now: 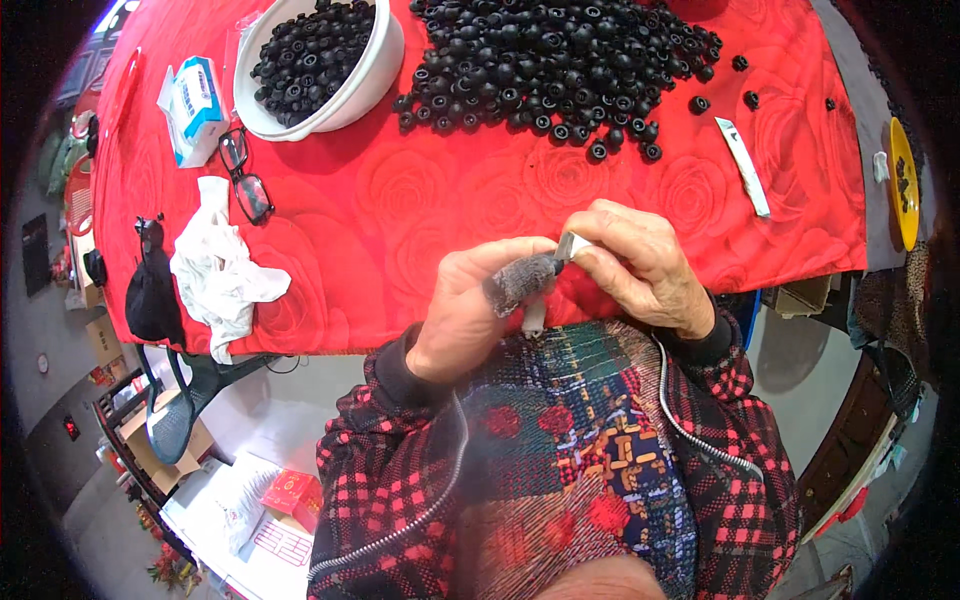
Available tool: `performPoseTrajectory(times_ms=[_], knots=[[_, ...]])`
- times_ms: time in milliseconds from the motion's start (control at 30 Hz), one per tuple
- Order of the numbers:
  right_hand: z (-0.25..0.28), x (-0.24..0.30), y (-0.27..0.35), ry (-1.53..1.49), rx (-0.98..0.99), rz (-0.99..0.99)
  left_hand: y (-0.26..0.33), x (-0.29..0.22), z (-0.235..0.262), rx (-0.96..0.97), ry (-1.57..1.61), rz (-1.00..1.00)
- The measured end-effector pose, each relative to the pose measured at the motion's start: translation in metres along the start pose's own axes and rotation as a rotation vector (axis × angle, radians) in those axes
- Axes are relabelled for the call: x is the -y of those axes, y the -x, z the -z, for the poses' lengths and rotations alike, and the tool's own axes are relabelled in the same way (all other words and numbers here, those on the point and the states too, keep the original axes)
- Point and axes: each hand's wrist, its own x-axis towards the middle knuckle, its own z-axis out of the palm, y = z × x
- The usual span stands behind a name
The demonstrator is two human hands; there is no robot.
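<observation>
My two hands meet above the near edge of the red tablecloth, close to my body. In the curled fingers of my left hand (457, 305) lies a grey, fuzzy-wrapped piece (520, 284), like a padded handle. A short, flat metal blade (568, 246) stands at its upper right end. My right hand (645, 262) is closed, thumb and fingertips pinched at the blade. Something pale shows at that pinch, too small to name. Below the grey wrap a whitish tip (533, 320) sticks out; whether it is a wrapped finger or a cloth, I cannot tell.
Small black round parts (540, 75) lie heaped at the back, and more fill a white basin (385, 75). Glasses (254, 197), a blue-and-white box (196, 105), a white cloth (225, 270) and a black pouch (153, 285) are at left. A white strip (743, 168) lies right; a yellow plate (904, 215) stands beyond.
</observation>
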Motion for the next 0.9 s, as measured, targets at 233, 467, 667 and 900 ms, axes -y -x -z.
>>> performPoseTrajectory(times_ms=[233,467,667,900], knots=[[-0.01,-0.001,0.01,-0.199,0.069,0.0,-0.018,-0.008,0.007,-0.129,0.129,-0.06],[-0.01,0.016,-0.001,-0.287,-0.186,-0.337,-0.008,-0.007,0.0,-0.204,-0.49,-0.444],[-0.026,0.029,-0.008,-0.231,-0.229,-0.28,-0.009,0.001,0.0,-0.214,-0.932,-0.93],[-0.016,0.029,-0.004,-0.032,-0.06,0.152,0.017,-0.016,-0.004,0.007,-0.086,0.158]])
